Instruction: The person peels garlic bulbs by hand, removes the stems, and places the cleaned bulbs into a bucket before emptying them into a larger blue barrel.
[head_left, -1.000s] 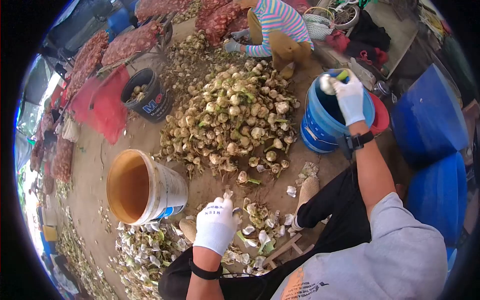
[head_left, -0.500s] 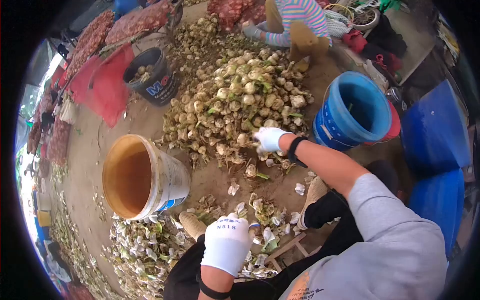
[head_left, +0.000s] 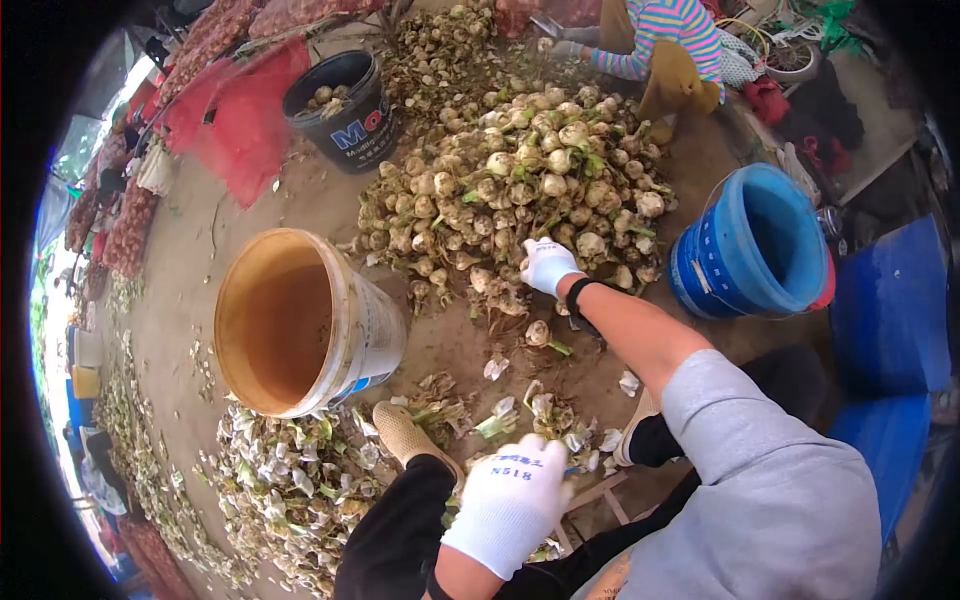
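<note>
A large heap of garlic bulbs (head_left: 545,185), several with green stem stubs, lies on the ground ahead. My right hand (head_left: 548,266), in a white knit glove, reaches to the heap's near edge; its fingers are curled down among bulbs and dry roots, hiding whatever they grip. My left hand (head_left: 512,488), gloved in white, is closed in a fist low in front of me, its back toward the camera. A small bluish bit shows by its thumb side, too little to name. One loose garlic bulb (head_left: 538,333) with a green stem lies just nearer than my right hand.
A whitish bucket (head_left: 378,325) stands left, a blue bucket (head_left: 690,270) right, and a black bucket (head_left: 345,135) holding bulbs at the back. Peeled skins and trimmings (head_left: 290,500) cover the ground lower left. Another person (head_left: 660,60) crouches behind the heap.
The view has shifted, so the heap and buckets sit differently in frame. My right hand stays at the heap's near edge, with its fingers now curled lower. My left hand remains closed.
</note>
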